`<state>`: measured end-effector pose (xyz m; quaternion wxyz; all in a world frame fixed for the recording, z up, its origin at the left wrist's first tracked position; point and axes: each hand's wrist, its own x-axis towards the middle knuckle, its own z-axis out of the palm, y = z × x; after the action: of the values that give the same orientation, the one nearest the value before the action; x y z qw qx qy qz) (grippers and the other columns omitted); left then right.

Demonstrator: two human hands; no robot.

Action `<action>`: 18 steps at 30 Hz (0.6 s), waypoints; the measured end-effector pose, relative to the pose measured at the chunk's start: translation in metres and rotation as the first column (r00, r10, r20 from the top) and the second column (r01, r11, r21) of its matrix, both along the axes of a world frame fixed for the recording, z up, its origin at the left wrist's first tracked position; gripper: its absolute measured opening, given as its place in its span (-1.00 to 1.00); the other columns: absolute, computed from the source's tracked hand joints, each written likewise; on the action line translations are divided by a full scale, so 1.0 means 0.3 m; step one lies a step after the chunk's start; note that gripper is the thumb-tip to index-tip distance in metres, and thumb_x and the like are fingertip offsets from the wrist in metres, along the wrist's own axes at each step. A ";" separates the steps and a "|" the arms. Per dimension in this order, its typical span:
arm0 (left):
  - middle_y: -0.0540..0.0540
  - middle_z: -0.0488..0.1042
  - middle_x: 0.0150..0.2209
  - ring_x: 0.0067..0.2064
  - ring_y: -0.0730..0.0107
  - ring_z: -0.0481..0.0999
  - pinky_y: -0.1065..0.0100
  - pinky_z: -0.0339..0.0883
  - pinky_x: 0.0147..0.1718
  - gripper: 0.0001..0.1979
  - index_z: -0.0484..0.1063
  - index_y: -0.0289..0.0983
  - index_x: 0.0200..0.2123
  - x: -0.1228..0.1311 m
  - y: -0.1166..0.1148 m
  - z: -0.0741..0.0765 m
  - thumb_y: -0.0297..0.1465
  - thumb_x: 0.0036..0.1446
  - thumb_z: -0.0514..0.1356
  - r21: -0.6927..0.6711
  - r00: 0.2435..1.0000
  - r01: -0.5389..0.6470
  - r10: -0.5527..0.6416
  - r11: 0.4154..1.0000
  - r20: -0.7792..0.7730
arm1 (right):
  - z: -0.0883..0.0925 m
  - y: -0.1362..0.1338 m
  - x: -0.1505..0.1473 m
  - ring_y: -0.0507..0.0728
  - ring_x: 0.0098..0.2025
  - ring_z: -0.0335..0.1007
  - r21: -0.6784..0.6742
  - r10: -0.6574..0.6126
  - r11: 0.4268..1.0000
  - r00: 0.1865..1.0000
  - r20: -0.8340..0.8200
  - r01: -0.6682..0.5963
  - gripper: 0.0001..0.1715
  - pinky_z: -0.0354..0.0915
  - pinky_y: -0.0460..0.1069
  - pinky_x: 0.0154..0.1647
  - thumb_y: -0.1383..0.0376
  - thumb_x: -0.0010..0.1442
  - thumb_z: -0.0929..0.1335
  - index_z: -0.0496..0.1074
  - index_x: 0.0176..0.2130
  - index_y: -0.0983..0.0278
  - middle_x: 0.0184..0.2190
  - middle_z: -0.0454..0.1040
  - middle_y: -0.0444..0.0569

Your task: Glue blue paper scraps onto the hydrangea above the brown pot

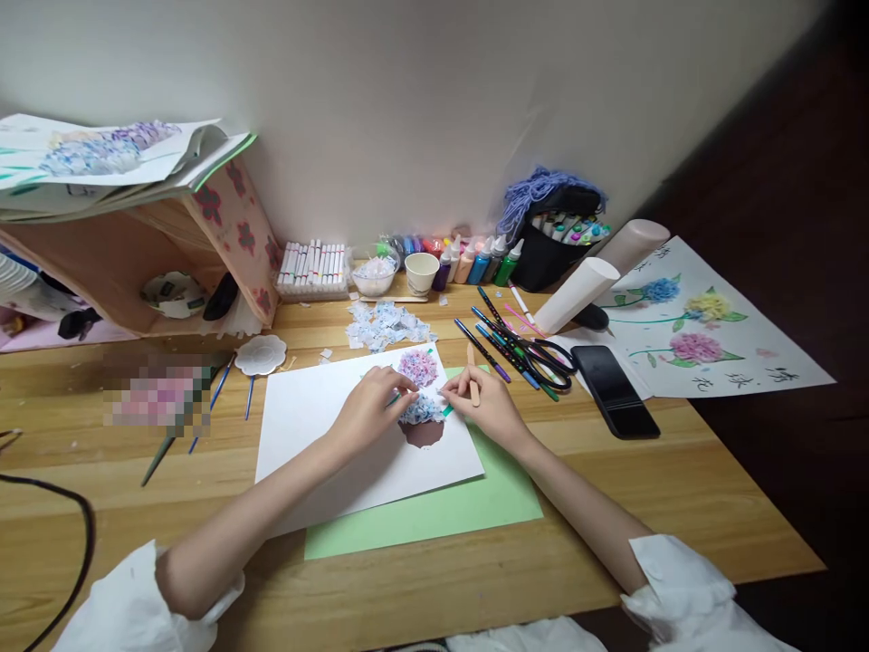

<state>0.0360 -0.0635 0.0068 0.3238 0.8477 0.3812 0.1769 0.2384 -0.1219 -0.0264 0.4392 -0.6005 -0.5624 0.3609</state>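
A white sheet of paper lies on a light green sheet. It bears a pink-purple flower cluster, a blue cluster of small paper bits and a brown pot shape. My left hand rests over the paper, its fingers bent together with the tips beside the blue cluster. Whatever they pinch, if anything, is too small to make out. My right hand has a wooden craft stick upright between its fingers. Its thumb and fingertip meet near the clusters' right side.
Torn pale-blue paper bits lie behind the sheet. Pens, black scissors and a phone are on the right. Markers, a paper cup and paint bottles line the wall. A pink box stands left.
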 end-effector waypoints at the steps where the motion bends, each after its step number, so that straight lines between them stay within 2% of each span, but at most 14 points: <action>1: -0.09 0.48 -0.28 -0.20 0.26 0.37 0.27 0.22 -0.22 -0.83 0.46 -0.24 -0.25 0.003 -0.019 -0.001 -0.32 0.21 0.10 -0.013 1.000 -0.004 0.005 1.000 0.018 | 0.009 -0.008 -0.005 0.14 -0.31 0.49 -0.051 0.008 0.999 0.991 -0.135 -0.015 -0.65 0.33 0.04 -0.26 0.25 0.02 0.42 0.13 -0.52 0.21 -0.41 0.54 -0.03; 3: -0.08 0.48 -0.27 -0.22 0.28 0.38 0.28 0.22 -0.24 -0.83 0.45 -0.23 -0.24 0.009 -0.052 -0.002 -0.32 0.22 0.10 -0.044 0.999 -0.001 0.004 0.999 0.052 | 0.026 -0.024 -0.020 0.13 -0.32 0.49 -0.139 0.026 0.987 0.945 -0.327 -0.076 -0.59 0.35 0.04 -0.24 0.19 -0.02 0.46 0.14 -0.52 0.22 -0.39 0.56 -0.04; 5: -0.07 0.48 -0.29 -0.25 0.31 0.38 0.30 0.22 -0.26 -0.84 0.44 -0.24 -0.28 0.015 -0.075 -0.001 -0.32 0.22 0.09 -0.081 0.997 -0.002 0.008 0.997 0.077 | 0.040 -0.038 -0.039 0.11 -0.34 0.49 -0.193 0.029 0.974 0.909 -0.416 -0.119 -0.56 0.35 0.04 -0.23 0.17 -0.06 0.48 0.14 -0.53 0.22 -0.40 0.57 -0.05; 7: -0.05 0.48 -0.32 -0.26 0.33 0.38 0.31 0.22 -0.27 -0.85 0.42 -0.24 -0.33 0.016 -0.090 0.001 -0.34 0.22 0.09 -0.106 0.995 -0.017 0.027 0.994 0.095 | 0.051 -0.049 -0.056 0.10 -0.36 0.48 -0.220 0.023 0.966 0.892 -0.452 -0.136 -0.53 0.35 0.03 -0.25 0.16 -0.08 0.50 0.14 -0.53 0.23 -0.41 0.57 -0.07; 10: -0.03 0.46 -0.35 -0.28 0.36 0.37 0.33 0.22 -0.27 -0.87 0.40 -0.24 -0.35 -0.008 -0.105 0.002 -0.36 0.20 0.09 -0.141 0.992 -0.058 0.073 0.988 0.103 | 0.063 -0.058 -0.073 0.10 -0.37 0.47 -0.224 0.013 0.967 0.906 -0.422 -0.118 -0.52 0.34 0.02 -0.27 0.14 -0.06 0.49 0.13 -0.53 0.22 -0.43 0.55 -0.07; 13: -0.01 0.46 -0.35 -0.28 0.36 0.37 0.33 0.22 -0.26 -0.87 0.40 -0.23 -0.37 -0.059 -0.124 -0.013 -0.35 0.19 0.10 -0.190 0.988 -0.114 0.132 0.975 0.082 | 0.068 -0.069 -0.080 0.10 -0.32 0.45 -0.143 0.013 0.988 0.938 -0.347 -0.066 -0.63 0.32 0.00 -0.25 0.11 0.08 0.41 0.19 -0.49 0.23 -0.42 0.52 -0.06; 15: -0.01 0.46 -0.34 -0.28 0.36 0.37 0.32 0.21 -0.27 -0.88 0.40 -0.22 -0.37 -0.096 -0.140 -0.032 -0.34 0.17 0.11 -0.219 0.983 -0.167 0.178 0.961 0.033 | 0.063 -0.082 -0.083 0.08 -0.36 0.42 -0.055 0.026 0.997 0.934 -0.357 -0.049 -0.69 0.28 -0.02 -0.33 0.08 0.24 0.27 0.29 -0.41 0.23 -0.43 0.51 -0.06; 18: 0.00 0.47 -0.35 -0.27 0.35 0.38 0.32 0.22 -0.28 -0.88 0.41 -0.21 -0.39 -0.128 -0.162 -0.063 -0.34 0.14 0.13 -0.248 0.979 -0.204 0.202 0.947 -0.032 | 0.037 -0.109 -0.086 0.07 -0.48 0.31 0.055 0.037 0.998 0.910 -0.413 -0.016 -0.55 0.18 -0.03 -0.45 0.06 0.35 0.06 0.37 -0.18 0.22 -0.50 0.49 -0.08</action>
<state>-0.0023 -0.1122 -0.0120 0.4068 0.7570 0.4865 0.1573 0.2125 -0.1544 -0.0153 0.5582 -0.4918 -0.4736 0.4714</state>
